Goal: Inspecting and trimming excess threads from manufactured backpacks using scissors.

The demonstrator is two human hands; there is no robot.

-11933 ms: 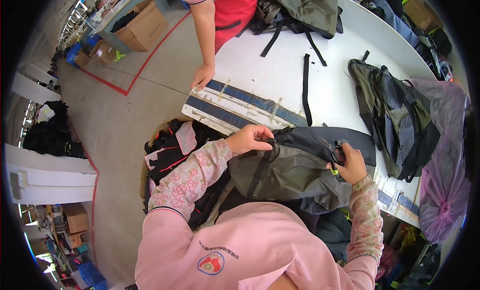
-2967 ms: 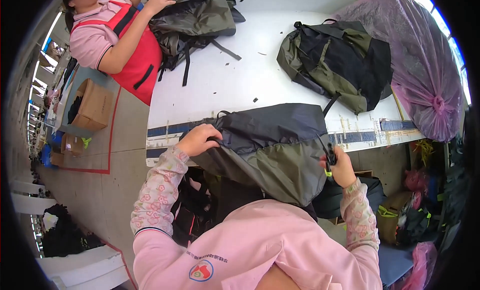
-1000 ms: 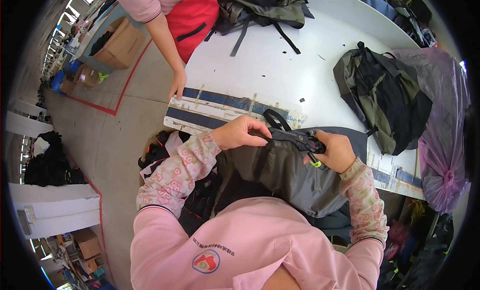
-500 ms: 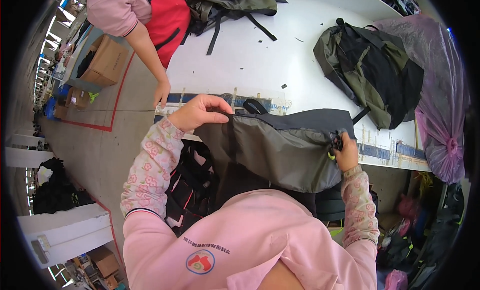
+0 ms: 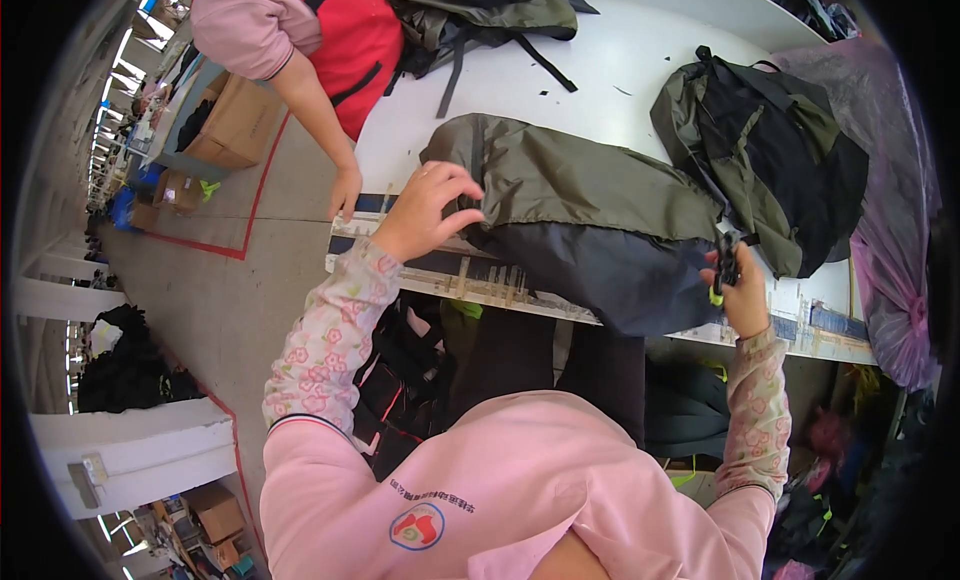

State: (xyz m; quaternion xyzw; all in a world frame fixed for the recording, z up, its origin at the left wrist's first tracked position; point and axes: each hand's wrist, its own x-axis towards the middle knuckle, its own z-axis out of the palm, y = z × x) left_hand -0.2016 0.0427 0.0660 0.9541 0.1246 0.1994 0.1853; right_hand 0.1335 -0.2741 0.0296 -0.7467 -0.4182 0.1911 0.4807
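An olive and dark grey backpack lies across the front edge of the white table. My left hand grips its left end, fingers curled into the fabric. My right hand holds the backpack's right end, closed on a black buckle or strap piece with a small yellow-green tag. Both sleeves are pink with a flower print.
A second olive and black backpack lies to the right, beside a purple plastic bag. Another person in a red vest stands at the table's left corner, hand on its edge, with more backpacks behind. Dark bags hang below the table. Cardboard boxes sit on the floor.
I have lifted the backpack up and laid it further onto the table; my hands have spread apart, left moving up and right staying at the far end.
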